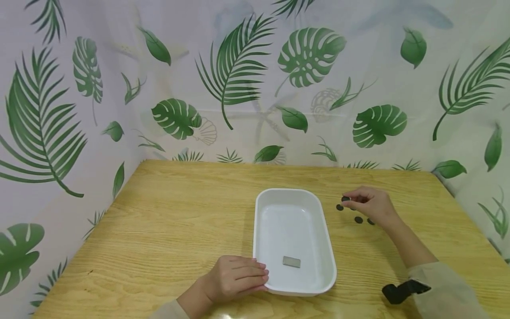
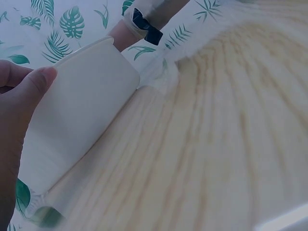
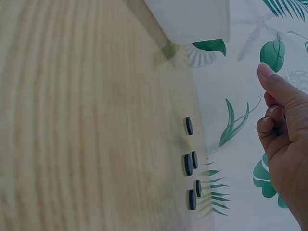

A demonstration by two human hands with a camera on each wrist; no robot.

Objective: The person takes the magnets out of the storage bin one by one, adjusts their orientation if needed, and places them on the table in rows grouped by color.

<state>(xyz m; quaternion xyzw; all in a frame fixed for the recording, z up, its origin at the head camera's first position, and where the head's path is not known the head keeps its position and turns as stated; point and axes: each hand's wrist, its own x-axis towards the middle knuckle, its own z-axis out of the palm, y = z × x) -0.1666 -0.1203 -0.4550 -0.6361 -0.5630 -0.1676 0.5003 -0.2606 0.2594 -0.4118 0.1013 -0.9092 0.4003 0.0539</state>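
A white rectangular plastic tub (image 1: pixel 292 230) stands on the wooden table. At its near left corner my left hand (image 1: pixel 241 277) grips the rim, fingers over the edge and thumb (image 2: pixel 41 79) against the outer wall. Inside the tub lies a small grey rectangular block (image 1: pixel 291 262). To the tub's right, my right hand (image 1: pixel 374 204) pinches a small black disc (image 1: pixel 345 199) between thumb and fingertips, above the table. In the right wrist view that disc is hidden behind the hand (image 3: pixel 288 125). Several more black discs (image 3: pixel 188 165) lie on the table under this hand.
The wooden table (image 1: pixel 179 212) extends around the tub. A white curtain (image 1: pixel 247 88) printed with green leaves hangs along its back and sides. A black strap (image 1: pixel 404 291) is on the right sleeve.
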